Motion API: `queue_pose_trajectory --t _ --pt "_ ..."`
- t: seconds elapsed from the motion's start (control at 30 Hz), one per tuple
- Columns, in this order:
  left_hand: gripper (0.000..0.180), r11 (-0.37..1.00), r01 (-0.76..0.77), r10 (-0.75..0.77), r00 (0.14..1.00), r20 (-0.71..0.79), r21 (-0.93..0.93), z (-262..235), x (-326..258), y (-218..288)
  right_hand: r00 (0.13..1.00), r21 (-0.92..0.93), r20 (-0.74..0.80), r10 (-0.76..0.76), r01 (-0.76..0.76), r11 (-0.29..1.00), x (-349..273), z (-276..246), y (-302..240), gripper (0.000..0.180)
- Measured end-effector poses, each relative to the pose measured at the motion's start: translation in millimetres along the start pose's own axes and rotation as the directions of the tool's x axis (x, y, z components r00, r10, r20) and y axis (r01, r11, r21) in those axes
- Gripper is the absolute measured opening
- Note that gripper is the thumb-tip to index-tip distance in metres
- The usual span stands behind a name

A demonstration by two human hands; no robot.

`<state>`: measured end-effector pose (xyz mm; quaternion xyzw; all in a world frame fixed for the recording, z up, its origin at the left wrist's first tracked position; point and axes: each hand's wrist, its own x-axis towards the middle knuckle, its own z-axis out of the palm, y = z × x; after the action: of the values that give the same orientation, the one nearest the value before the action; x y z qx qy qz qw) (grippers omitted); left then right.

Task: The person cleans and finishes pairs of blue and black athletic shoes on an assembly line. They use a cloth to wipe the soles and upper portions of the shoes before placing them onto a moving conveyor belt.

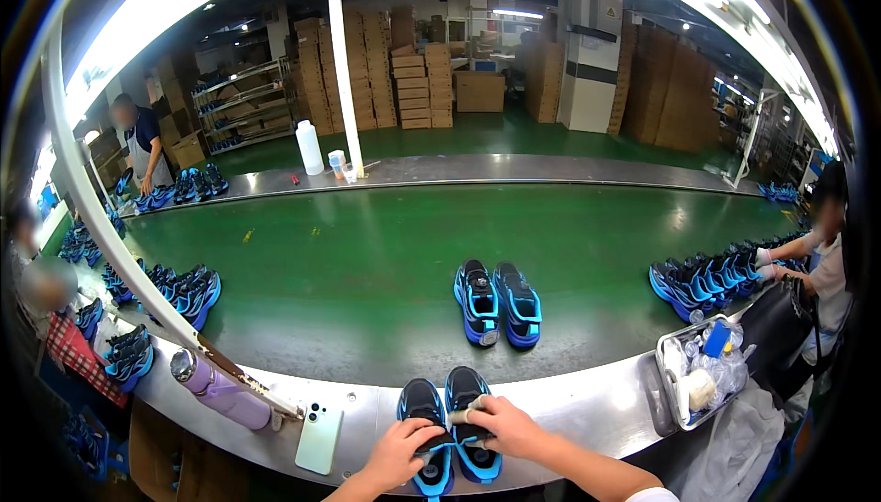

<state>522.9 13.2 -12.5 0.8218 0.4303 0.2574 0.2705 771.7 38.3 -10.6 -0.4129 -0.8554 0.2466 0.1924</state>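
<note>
At the near metal edge, a left sneaker (421,398) and a right sneaker (466,380), black with bright blue trim, stand side by side with toes pointing away from me. My left hand (402,452) has its fingers curled on the left sneaker's tongue. My right hand (503,426), with pale coverings on some fingers, bends over the right sneaker's tongue and grips there. What lies under the fingertips is hidden. Farther out on the green belt (367,273) sits another pair of matching sneakers (520,307).
Left of my hands lie a pale green phone (318,440) and a purple bottle (220,392). A tray (684,392) of clear plastic pieces stands at right. Rows of sneakers (707,277) flank the belt, with co-workers at both sides. A white post (119,254) rises at left.
</note>
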Motion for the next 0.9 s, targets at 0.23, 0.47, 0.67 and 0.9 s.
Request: queue_pose_trajectory --t 0.23,0.47,0.67,0.9 --pt "0.020 0.872 -0.115 0.122 0.992 0.017 0.477 28 -10 9 1.000 -0.211 0.018 0.007 -0.003 0.977 -7 10 -14 0.049" --pt "0.025 0.909 -0.033 0.090 0.989 -0.119 0.414 29 -7 12 0.991 -0.132 -0.044 -0.130 0.123 0.984 2 8 -4 0.042" --pt "0.047 0.971 0.045 0.022 0.962 -0.274 0.235 42 -17 5 0.986 0.013 -0.155 0.068 -0.067 0.998 -8 4 -22 0.057" --pt "0.033 0.917 -0.161 0.241 0.953 -0.185 0.364 29 -14 6 0.981 -0.181 -0.187 -0.054 0.020 0.983 -16 19 -8 0.056"
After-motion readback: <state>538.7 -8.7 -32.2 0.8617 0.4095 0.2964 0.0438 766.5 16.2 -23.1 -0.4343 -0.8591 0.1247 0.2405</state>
